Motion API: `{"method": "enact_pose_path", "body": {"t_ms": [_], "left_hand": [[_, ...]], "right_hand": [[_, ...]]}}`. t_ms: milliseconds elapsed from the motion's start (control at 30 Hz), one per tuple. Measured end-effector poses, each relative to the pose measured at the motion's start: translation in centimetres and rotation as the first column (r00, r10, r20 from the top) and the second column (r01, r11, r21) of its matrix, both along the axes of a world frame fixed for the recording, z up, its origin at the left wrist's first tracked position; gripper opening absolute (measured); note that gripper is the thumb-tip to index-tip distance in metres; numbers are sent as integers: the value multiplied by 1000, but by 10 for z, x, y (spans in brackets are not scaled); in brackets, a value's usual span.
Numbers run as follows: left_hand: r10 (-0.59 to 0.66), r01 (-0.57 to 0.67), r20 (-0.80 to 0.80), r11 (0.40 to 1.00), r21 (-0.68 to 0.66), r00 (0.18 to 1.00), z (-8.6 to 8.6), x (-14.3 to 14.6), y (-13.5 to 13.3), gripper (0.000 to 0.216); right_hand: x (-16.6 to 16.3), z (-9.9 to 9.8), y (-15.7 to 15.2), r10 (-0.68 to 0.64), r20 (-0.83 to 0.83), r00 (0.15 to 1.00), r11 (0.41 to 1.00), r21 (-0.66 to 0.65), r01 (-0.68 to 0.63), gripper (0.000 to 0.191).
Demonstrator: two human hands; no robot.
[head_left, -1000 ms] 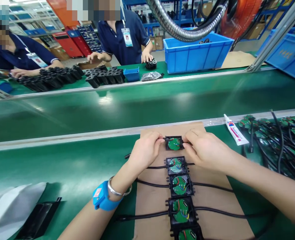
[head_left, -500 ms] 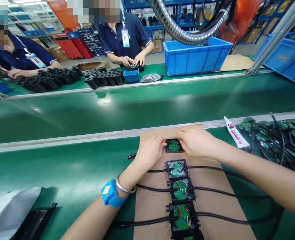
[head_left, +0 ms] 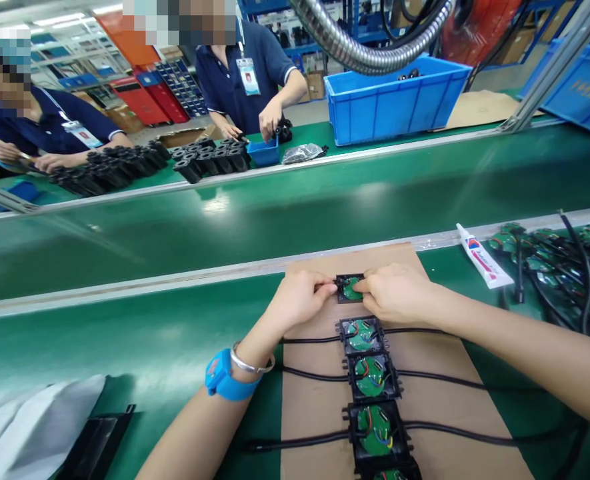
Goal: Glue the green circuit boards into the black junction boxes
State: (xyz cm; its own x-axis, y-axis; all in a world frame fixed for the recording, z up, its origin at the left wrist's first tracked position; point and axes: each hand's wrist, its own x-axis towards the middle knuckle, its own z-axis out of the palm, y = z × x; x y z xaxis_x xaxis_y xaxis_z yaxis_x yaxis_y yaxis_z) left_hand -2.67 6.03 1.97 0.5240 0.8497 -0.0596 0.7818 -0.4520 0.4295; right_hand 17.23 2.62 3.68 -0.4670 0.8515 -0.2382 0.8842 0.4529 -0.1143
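At the far end of a row on brown cardboard (head_left: 315, 400) is a small black square housing (head_left: 342, 298) with a green round circuit board (head_left: 351, 288) in it. My left hand (head_left: 302, 299) is closed in a pinch at the housing's left edge, where a cable may be hidden by the fingers. On the other side my right hand (head_left: 399, 292) is closed round the right edge, with a fingertip on the board. Nearer me lie several like housings, among them one with red and blue wires (head_left: 362, 333), with black cables (head_left: 319, 439) running out both sides.
Right of the cardboard are a white glue tube (head_left: 485, 257) and a heap of wired green boards (head_left: 549, 260). A grey-white bag (head_left: 39, 427) lies at lower left. Across the green belt two people work beside black parts (head_left: 209, 160) and a blue bin (head_left: 395, 100).
My right fingertip has moved from the housing's right edge onto the board. My left hand stays at the left side. The view has shifted slightly. Across the belt, one person's hand is now at the small blue tray.
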Motion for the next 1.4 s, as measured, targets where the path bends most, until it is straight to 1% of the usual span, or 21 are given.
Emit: {"method": "enact_pose_path", "body": {"t_ms": [67,100,167,233,400,467,600,733,833,933,1000,1133,1267,1333,1400], "left_hand": [[-34,34,10,999,5,999,4,1,4,22],[-43,42,19,999,28,999,4,2,4,21],[-56,50,52,993,111,997,2,3,3,14],[-78,56,94,974,218,993,-5,4,-1,12],[-161,73,163,891,448,973,-35,-3,-11,11],[-194,78,173,852,518,966,-42,-5,-13,14],[-251,106,153,780,617,956,-43,-7,-15,25],[-274,119,131,733,670,953,-41,-6,-16,23],[-267,101,138,717,689,954,-43,-7,-16,22],[-247,98,130,733,673,960,-46,-8,-13,19],[-245,123,98,747,653,965,-46,-9,-11,18],[-260,233,-45,758,610,965,-41,-8,-11,22],[-260,336,-215,776,534,941,-34,-2,-16,28],[-264,369,-273,791,487,925,-31,0,-16,29],[-255,375,-304,808,455,918,-28,0,-17,27]], "right_hand": [[-1,0,-3,-9,11,1000,1000,-3,9,35],[-2,1,-3,-12,15,1000,1000,-4,12,35],[-3,1,-5,-18,15,1000,1000,0,18,34],[-4,0,-5,-25,10,1000,1000,4,25,34],[-5,-2,-7,-44,13,999,999,1,44,34],[-5,-2,-8,-47,10,999,999,-1,47,34],[-5,-2,-9,-51,-6,999,999,-18,51,35],[-4,-2,-10,-57,-18,998,998,-16,57,35],[-3,-3,-9,-54,-25,998,998,-28,54,35],[-2,-5,-9,-45,-39,998,999,-26,44,34],[-1,-6,-9,-44,-56,997,999,-21,43,34],[-1,-7,-9,-58,-89,994,998,-41,55,33],[-1,-7,-8,-70,-95,993,996,-60,65,31],[-2,-7,-8,-73,-86,994,996,-61,68,29],[-2,-6,-8,-82,-80,993,995,-56,77,30]]}}
